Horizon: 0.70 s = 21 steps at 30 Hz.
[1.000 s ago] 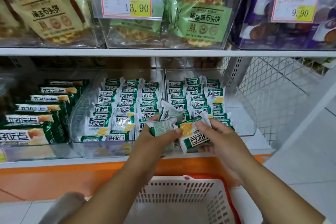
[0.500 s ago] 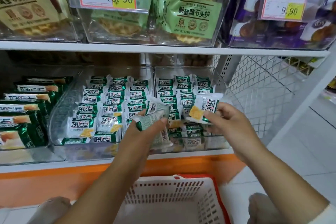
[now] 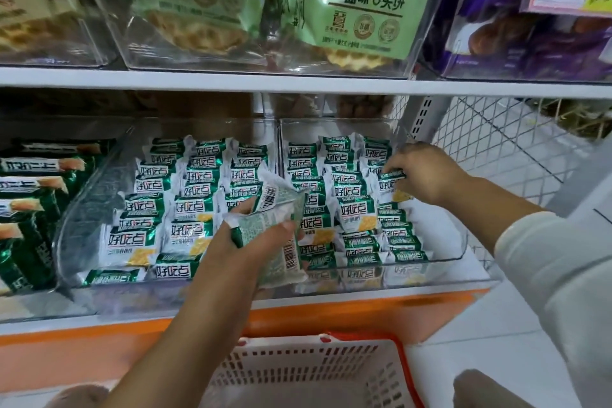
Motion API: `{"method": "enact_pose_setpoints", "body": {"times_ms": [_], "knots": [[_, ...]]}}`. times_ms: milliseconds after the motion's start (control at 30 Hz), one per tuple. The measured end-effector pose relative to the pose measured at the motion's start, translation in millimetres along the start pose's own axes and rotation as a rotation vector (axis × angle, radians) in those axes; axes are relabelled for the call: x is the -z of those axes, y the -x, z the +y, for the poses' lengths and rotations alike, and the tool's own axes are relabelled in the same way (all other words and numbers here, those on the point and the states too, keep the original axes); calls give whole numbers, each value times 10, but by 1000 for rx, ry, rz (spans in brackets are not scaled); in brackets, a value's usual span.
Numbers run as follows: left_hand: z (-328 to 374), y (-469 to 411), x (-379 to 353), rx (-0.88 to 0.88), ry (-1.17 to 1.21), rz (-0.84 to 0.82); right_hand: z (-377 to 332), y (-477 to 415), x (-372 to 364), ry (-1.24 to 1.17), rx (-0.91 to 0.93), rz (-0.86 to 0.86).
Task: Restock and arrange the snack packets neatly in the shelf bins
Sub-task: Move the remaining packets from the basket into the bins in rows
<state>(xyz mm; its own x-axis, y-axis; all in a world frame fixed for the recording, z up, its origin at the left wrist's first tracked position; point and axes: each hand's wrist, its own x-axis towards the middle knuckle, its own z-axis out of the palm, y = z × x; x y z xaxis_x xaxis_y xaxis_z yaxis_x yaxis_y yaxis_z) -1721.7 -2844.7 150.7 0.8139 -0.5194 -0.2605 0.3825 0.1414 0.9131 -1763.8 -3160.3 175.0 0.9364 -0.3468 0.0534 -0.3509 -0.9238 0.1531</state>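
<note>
Restocking step in hand: right hand [image 3: 422, 172] pinching one snack packet [image 3: 390, 184], slotting it into right column of right bin [image 3: 463, 252]. Left hand [image 3: 255, 242] gripping spare packets [image 3: 278, 228] over bin front. Next move, likely: seating packet upright, then feeding another across.

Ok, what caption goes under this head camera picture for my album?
Right hand tucks a snack packet into the clear bin; left hand holds more packets.

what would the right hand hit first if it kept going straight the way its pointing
The right hand points left and down into the right clear bin, pressing a green-and-white snack packet into the far-right column. It would most likely meet the packed packets of the next column, though depth is unclear.
</note>
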Motion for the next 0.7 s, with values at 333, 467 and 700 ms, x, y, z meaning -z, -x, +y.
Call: {"method": "enact_pose_setpoints", "body": {"times_ms": [333,467,700], "knots": [[80,27,35,15,33,-90,-60,-90,-216,-4,-127,134],[103,42,1,28,17,-65,-61,-99,-267,51,-102,143],[77,56,1,53,44,-93,-287,213,-23,-340,-226,324]]}}
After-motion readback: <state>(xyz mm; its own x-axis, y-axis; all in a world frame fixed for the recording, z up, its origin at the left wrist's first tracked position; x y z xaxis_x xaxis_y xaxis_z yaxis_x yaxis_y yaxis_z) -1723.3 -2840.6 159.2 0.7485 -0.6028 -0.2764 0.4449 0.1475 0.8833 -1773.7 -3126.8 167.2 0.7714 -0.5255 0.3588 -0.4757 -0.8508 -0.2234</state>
